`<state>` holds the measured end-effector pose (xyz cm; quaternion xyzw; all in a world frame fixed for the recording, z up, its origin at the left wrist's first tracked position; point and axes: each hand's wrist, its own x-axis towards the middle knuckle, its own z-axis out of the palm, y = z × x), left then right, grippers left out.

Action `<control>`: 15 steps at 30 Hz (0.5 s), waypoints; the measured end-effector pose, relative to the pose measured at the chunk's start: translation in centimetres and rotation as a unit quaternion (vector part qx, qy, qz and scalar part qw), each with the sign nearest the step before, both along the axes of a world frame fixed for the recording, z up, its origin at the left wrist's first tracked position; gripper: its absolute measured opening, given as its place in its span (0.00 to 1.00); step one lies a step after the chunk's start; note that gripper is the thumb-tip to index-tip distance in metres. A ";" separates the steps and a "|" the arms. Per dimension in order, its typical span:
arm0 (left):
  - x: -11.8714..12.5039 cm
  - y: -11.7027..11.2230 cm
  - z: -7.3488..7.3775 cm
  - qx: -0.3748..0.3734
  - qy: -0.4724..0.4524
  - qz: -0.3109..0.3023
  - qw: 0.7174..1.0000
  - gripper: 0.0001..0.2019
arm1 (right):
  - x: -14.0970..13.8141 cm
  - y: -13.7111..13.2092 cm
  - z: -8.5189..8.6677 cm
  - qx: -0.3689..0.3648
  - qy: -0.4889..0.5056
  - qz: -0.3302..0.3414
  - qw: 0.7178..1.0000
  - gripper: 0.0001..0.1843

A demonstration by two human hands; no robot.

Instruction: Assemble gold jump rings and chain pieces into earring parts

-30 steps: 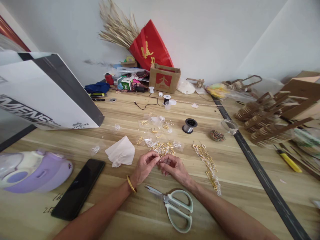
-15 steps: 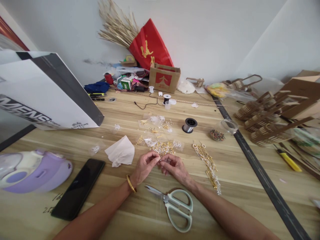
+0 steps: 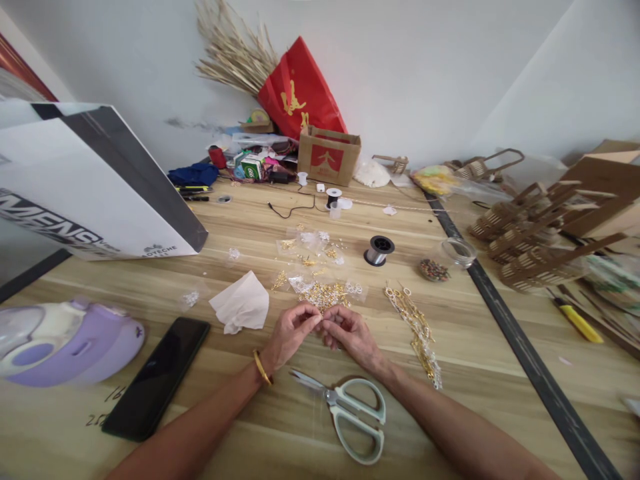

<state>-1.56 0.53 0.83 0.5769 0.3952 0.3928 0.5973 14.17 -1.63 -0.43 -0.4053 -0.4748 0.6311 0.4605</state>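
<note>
My left hand [image 3: 296, 331] and my right hand [image 3: 351, 335] meet fingertip to fingertip over the wooden table [image 3: 240, 227]. Both are closed in a pinch, and whatever sits between the fingers is too small to name. Just beyond them lies a pile of gold and white beads [image 3: 323, 294], partly covered by my fingertips. To the right of my right hand, strands of gold and silver beadwork [image 3: 415, 327] are laid out. Scissors [image 3: 345, 403] with pale green handles rest between my forearms. A white tissue [image 3: 243, 303] lies left of my left hand.
A black phone [image 3: 157, 379] and a purple appliance [image 3: 85, 343] stand at left, by a large white box [image 3: 95, 193]. Beyond the beads are a wire spool [image 3: 379, 251] and a tipped clear jar [image 3: 457, 253]. Small woven baskets [image 3: 537, 243] stand at right, near a yellow cutter [image 3: 580, 322].
My fingertips have shifted very slightly while staying pinched together. Everything else on the table lies as before.
</note>
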 end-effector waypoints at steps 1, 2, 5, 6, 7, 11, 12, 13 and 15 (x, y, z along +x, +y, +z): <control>0.0 0.0 0.1 -0.001 -0.001 -0.001 1.000 0.10 | 0.0 0.0 0.0 0.000 0.001 0.000 1.000 0.16; 0.0 0.0 0.2 -0.001 -0.002 -0.003 1.000 0.10 | 0.0 0.0 0.0 -0.001 0.001 0.000 1.000 0.16; 0.0 -0.1 0.3 -0.005 -0.004 -0.004 1.000 0.10 | 0.0 0.0 0.0 -0.001 0.004 0.000 1.000 0.16; 0.0 -0.1 0.3 -0.006 -0.005 -0.001 1.000 0.10 | 0.0 0.0 0.0 0.000 0.005 0.000 1.000 0.16; 0.0 -0.1 0.3 -0.008 -0.006 0.002 1.000 0.10 | 0.0 0.0 0.1 0.000 0.005 0.001 1.000 0.16; 0.0 -0.1 0.1 -0.022 -0.014 0.019 0.999 0.10 | 0.0 0.0 0.2 0.008 0.005 0.001 1.000 0.16; 0.0 0.0 0.1 -0.026 -0.017 0.021 0.999 0.10 | 0.0 0.0 0.2 0.010 0.004 0.002 1.000 0.16; 0.0 0.0 0.0 -0.030 -0.019 0.021 0.999 0.09 | 0.0 0.0 0.2 0.012 0.003 0.002 1.000 0.16; 0.0 0.0 -0.1 -0.032 -0.017 0.020 0.999 0.09 | 0.0 0.0 0.1 0.014 0.002 0.002 1.000 0.16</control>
